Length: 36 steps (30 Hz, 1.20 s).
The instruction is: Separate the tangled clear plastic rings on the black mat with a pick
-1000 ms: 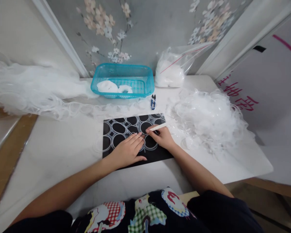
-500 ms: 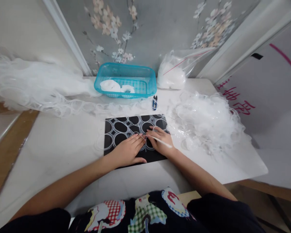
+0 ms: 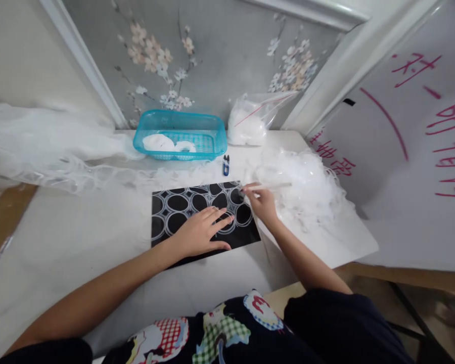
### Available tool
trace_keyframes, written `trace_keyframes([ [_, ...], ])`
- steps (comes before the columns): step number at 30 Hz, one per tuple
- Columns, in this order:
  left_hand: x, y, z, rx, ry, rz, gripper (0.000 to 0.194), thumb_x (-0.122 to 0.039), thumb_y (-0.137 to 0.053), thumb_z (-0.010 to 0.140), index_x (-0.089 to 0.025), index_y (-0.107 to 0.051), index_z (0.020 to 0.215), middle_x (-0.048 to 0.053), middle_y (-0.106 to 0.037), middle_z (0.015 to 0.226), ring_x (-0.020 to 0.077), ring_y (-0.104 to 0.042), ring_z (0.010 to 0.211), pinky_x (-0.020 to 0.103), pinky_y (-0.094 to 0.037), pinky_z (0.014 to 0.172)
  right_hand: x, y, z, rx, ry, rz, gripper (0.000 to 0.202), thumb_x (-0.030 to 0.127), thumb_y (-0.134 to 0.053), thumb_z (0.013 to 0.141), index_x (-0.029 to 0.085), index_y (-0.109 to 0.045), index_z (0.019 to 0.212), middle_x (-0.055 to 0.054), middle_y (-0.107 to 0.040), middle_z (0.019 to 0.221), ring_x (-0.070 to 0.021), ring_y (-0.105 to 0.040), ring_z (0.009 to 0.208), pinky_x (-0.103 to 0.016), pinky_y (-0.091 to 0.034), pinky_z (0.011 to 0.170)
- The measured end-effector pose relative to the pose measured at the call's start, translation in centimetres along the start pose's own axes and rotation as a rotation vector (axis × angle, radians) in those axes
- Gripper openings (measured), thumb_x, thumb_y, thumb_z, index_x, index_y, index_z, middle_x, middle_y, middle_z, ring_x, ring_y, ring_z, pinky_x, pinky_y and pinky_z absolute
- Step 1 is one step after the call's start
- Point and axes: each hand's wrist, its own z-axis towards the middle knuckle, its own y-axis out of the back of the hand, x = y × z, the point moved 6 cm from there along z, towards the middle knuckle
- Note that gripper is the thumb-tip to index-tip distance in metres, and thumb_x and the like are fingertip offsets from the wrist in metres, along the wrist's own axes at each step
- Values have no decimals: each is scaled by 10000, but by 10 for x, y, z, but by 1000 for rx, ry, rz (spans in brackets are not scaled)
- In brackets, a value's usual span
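Observation:
A black board [image 3: 250,236] printed with rows of pale oval rings lies in front of me on the white table. My left hand [image 3: 202,230] rests flat on it with the fingers spread, and a thin clear loop seems to run by its fingertips. At the board's far right corner, my right hand [image 3: 261,199] is pinched round a slim white stick [image 3: 278,185], which sticks out to the right. Its fingertips touch or hover over the board; I cannot tell which. Beside that hand lies a heap of translucent white rings [image 3: 307,182].
Behind the board are small blue thread snips [image 3: 226,166] and a turquoise basket [image 3: 216,136] with white pieces inside. A zip bag of white material [image 3: 248,124] leans at the wall. More sheer white rings [image 3: 41,146] stretch along the left. A whiteboard [image 3: 387,202] stands at right.
My right hand has moved away from my left, up to the board's far right corner, carrying the white stick. The left hand's fingers have spread. The view has turned to the right.

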Motion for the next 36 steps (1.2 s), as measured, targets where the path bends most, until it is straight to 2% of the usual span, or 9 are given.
trace_keyframes([
  [5, -7, -14, 21, -28, -69, 33, 830, -745, -310, 881, -130, -449, 1422, 183, -428, 1486, 330, -409, 1373, 442, -296, 1134, -9, -23, -42, 93, -59, 84, 263, 382, -567, 902, 192, -718, 802, -62, -752, 872, -212, -702, 796, -307, -520, 716],
  [13, -10, -24, 27, -41, -83, -31, 823, -712, -327, 903, -69, -471, 1396, 222, -455, 1453, 340, -406, 1374, 466, -294, 1136, -14, -21, -39, 97, -56, 58, 215, 355, -582, 900, 209, -723, 829, -62, -759, 896, -230, -702, 851, -350, -528, 784],
  [17, -13, -25, 27, -17, -90, -50, 879, -750, -372, 863, -50, -486, 1381, 240, -457, 1445, 363, -419, 1359, 485, -304, 1132, -9, -29, -48, 141, 67, -67, 184, 287, -551, 912, 236, -727, 924, -72, -753, 1004, -253, -654, 1064, -350, -517, 859],
  [19, -13, -25, 27, 0, -100, -50, 929, -781, -432, 815, -42, -494, 1374, 246, -449, 1448, 372, -411, 1361, 481, -296, 1140, -8, -26, -38, 169, 173, -159, 186, 244, -552, 898, 256, -725, 965, -63, -749, 1006, -237, -651, 1072, -312, -525, 820],
  [21, -12, -23, 28, 18, -102, -68, 966, -799, -490, 768, -54, -489, 1383, 234, -441, 1460, 369, -395, 1372, 470, -275, 1155, -11, -8, -14, 56, 189, -190, 189, 243, -543, 897, 251, -726, 944, -56, -746, 955, -219, -675, 978, -300, -526, 796],
  [24, -10, -21, 29, 53, -85, -91, 970, -793, -527, 751, -81, -468, 1407, 208, -427, 1478, 346, -381, 1388, 452, -246, 1169, -19, 35, 21, -307, 73, -165, 339, 314, -401, 974, 192, -712, 913, -80, -727, 947, -221, -668, 933, -359, -502, 859],
  [26, -9, -20, 30, 74, -75, -83, 952, -779, -541, 756, -81, -477, 1400, 208, -438, 1470, 336, -399, 1379, 437, -252, 1167, -19, 49, 26, -436, 11, -105, 382, 370, -395, 976, 163, -701, 881, -100, -720, 958, -225, -665, 913, -351, -502, 823],
  [31, -6, -17, 30, 3, -73, -73, 847, -737, -569, 776, -142, -512, 1376, 192, -520, 1411, 333, -480, 1317, 457, -347, 1113, -19, 34, -7, -327, -123, 113, 315, 434, -558, 882, 164, -704, 810, -76, -733, 833, -201, -662, 773, -299, -499, 700],
  [36, -4, 3, 30, -221, -75, -245, 546, -566, -585, 876, -177, -601, 1259, 138, -668, 1189, 295, -607, 1127, 461, -460, 994, -26, 18, -23, -196, -352, 509, 320, 481, -676, 772, 162, -691, 794, -46, -726, 735, -124, -568, 521, -231, -377, 447],
])
